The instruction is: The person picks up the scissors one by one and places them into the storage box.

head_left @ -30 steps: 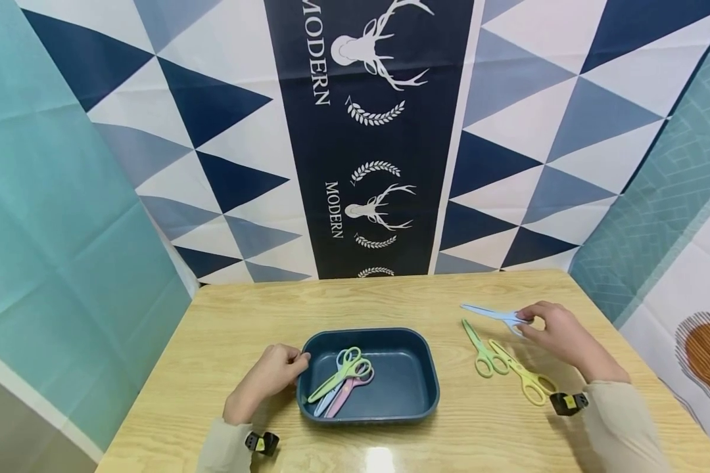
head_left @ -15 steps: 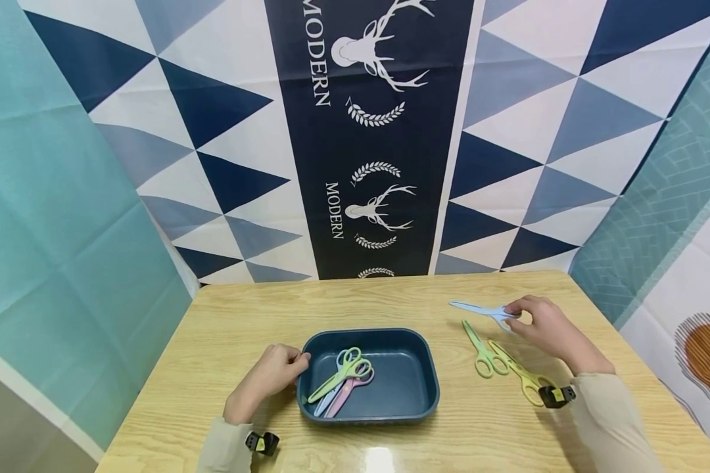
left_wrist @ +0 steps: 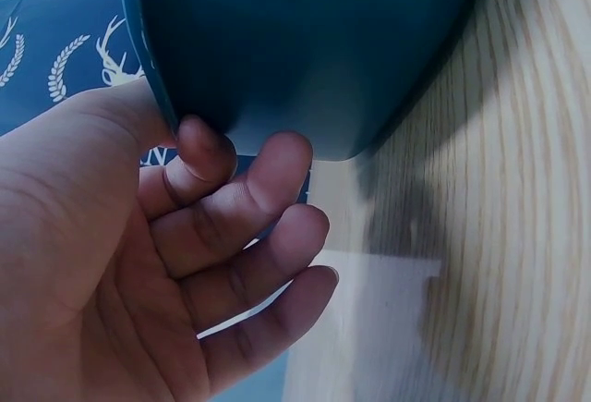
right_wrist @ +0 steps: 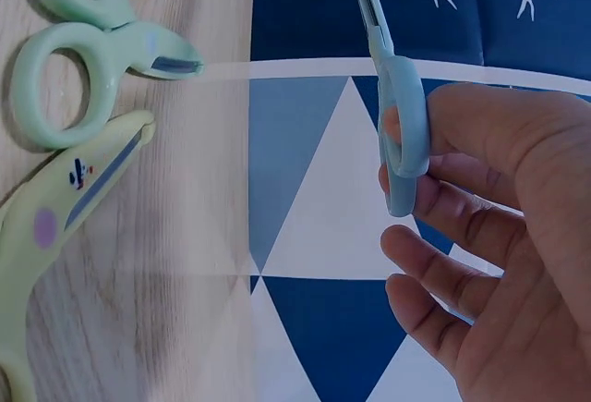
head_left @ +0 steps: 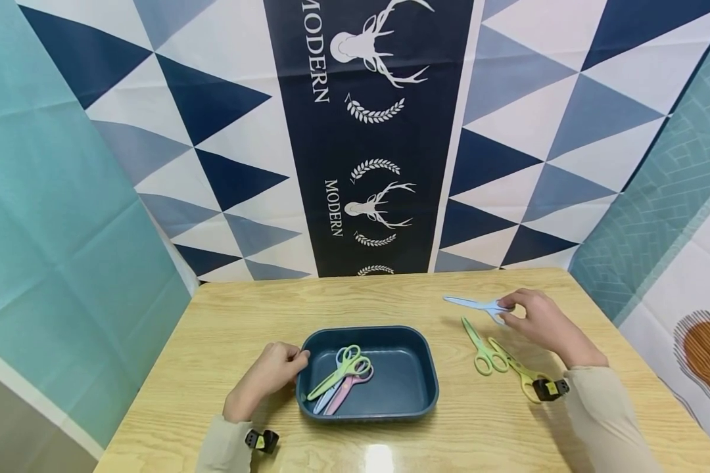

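Pinching the blue scissors (head_left: 476,304) above the table (head_left: 242,312), my right hand (head_left: 540,320) covers part of their handles. My left hand (head_left: 272,368) pinches the tray (head_left: 399,384); only the head view shows the three scissors inside (head_left: 346,372).

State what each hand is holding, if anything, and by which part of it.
The right hand holds light-blue scissors by the handle end; the left hand grips the dark blue tray by its left rim.
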Motion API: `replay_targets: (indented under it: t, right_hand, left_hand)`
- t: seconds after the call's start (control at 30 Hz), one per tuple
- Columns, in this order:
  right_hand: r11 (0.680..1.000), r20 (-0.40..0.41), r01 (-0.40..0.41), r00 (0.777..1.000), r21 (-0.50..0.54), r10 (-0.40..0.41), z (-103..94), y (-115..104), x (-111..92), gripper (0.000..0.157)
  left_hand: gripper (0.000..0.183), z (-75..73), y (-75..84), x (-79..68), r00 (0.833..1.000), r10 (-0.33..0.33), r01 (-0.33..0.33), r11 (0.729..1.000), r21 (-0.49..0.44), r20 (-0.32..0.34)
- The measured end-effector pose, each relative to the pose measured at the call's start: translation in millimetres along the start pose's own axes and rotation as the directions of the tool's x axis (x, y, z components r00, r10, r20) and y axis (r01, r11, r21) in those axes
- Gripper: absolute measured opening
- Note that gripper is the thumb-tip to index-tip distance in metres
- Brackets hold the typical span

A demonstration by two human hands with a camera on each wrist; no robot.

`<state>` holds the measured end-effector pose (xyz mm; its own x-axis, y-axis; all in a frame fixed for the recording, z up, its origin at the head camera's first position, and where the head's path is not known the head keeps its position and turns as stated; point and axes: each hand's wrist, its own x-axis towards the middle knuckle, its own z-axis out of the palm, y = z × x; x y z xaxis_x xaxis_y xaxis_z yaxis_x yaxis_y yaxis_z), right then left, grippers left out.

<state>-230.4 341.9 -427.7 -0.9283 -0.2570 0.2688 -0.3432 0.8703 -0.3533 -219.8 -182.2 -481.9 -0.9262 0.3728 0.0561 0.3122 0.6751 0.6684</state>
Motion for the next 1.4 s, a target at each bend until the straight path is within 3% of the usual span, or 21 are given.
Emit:
replay_targets:
  t: [1.4]
  right_hand:
    - [0.997, 0.006, 0.071, 0.997, -0.014, -0.071, 1.5, -37, 33, 0.020]
  left_hand:
    - [0.048, -0.6, -0.1, 1.0, 1.000, 0.017, -0.017, 1.000, -0.006, 0.005]
